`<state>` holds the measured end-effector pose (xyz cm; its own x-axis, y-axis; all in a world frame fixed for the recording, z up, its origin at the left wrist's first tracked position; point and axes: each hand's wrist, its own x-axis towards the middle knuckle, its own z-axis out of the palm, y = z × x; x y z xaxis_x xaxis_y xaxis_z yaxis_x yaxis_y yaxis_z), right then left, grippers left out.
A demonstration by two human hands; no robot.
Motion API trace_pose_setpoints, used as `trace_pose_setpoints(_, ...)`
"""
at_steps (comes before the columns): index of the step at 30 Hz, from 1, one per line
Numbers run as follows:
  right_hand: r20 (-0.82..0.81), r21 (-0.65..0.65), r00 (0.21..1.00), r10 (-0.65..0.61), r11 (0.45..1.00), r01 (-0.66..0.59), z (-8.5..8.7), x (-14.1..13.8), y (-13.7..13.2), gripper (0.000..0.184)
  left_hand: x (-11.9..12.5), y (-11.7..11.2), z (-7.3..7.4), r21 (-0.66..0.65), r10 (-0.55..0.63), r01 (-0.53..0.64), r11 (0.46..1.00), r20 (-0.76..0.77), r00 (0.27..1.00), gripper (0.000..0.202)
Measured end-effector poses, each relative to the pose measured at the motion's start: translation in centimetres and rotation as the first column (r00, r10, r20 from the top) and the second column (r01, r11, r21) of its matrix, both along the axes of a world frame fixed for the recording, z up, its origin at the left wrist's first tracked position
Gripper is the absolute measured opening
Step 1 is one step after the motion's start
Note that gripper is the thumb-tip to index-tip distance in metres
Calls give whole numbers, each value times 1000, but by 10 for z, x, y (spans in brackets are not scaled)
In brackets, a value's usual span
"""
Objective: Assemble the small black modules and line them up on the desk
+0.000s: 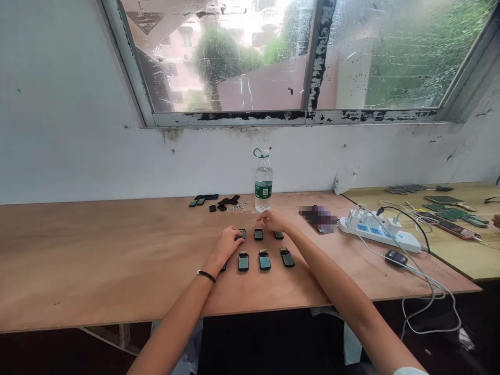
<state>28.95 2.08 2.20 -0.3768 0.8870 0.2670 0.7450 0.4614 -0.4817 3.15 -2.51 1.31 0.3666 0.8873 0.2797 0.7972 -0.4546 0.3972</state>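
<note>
Small black devices with grey screens lie in two rows on the wooden table. My left hand point(227, 244) has its thumb and fingers closed on the edge of the back-row left device point(242, 234). My right hand point(272, 221) hovers over the back row with bent, slightly parted fingers. Below its fingertips is the middle device point(258, 234), and below its wrist the right one point(278, 235). In the front row are a left device point(243, 261), a middle one point(264, 260) and a tilted right one point(287, 257). Another device point(224, 267) is mostly hidden by my left forearm.
A water bottle point(263, 190) stands behind my hands. Black parts point(228, 201) and small silvery pieces point(236, 207) lie to its left. On the right are a blurred-out item point(318, 218), a white power strip point(378, 233) with cables and a black mouse-like object point(396, 257).
</note>
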Motion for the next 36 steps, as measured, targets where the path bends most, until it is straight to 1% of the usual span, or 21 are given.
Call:
trace_pose_setpoints(5, -69, -17, 995, -72, 997, 71, -3, 29, -8, 41, -3, 0, -2, 0, 3, -3, 1000, 48, 999, 8)
trace_pose_setpoints(9, -80, -10, 994, -67, 998, 67, -10, 39, -11, 38, -4, -2, 5, 29, 24, -26, 999, 84, 996, 9)
trace_pose_setpoints(12, -85, 5, 996, -13, 1000, 14, -15, 30, -10, 39, 5, -6, 16, 85, 11, -17, 996, 70, 998, 15)
trace_pose_setpoints(15, -45, 47, 994, 102, 994, -99, -16, 8, -7, 43, 28, -10, 25, 79, -64, 67, 995, -33, 997, 18)
trace_pose_setpoints(17, 50, 62, 984, 172, 983, -175, -17, -5, -4, 41, 47, -11, 28, 66, -74, 82, 994, -111, 991, 19)
trace_pose_setpoints(19, 168, 54, 970, 176, 981, -187, -18, -13, -2, 33, 63, -10, 29, 60, -12, 22, 998, -168, 986, 20)
trace_pose_setpoints(20, 210, 51, 965, 157, 984, -171, -18, -15, -2, 29, 70, -9, 28, 58, 27, -16, 998, -189, 982, 20)
trace_pose_setpoints(22, 237, 51, 965, 115, 990, -131, -18, -13, -2, 26, 78, -7, 26, 52, 73, -63, 997, -219, 973, 20)
trace_pose_setpoints(27, 208, 31, 978, 26, 999, -33, -14, -2, -8, 29, 79, -4, 14, 55, 48, -37, 998, -206, 977, 27)
trace_pose_setpoints(29, 215, 19, 977, -10, 1000, 6, -12, 0, -11, 29, 78, -4, 11, 42, 42, -34, 999, -200, 979, 25)
trace_pose_setpoints(31, 208, 0, 977, -41, 999, 42, -10, 1, -12, 28, 77, -5, 11, 21, 35, -31, 999, -198, 980, 17)
trace_pose_setpoints(33, 167, -19, 984, -69, 997, 73, -9, 1, -13, 27, 77, -7, 12, 3, 18, -18, 1000, -189, 982, 11)
trace_pose_setpoints(36, 19, -15, 994, -112, 994, 112, -8, 0, -13, 21, 76, -9, 17, -12, -5, 3, 1000, -172, 985, 10)
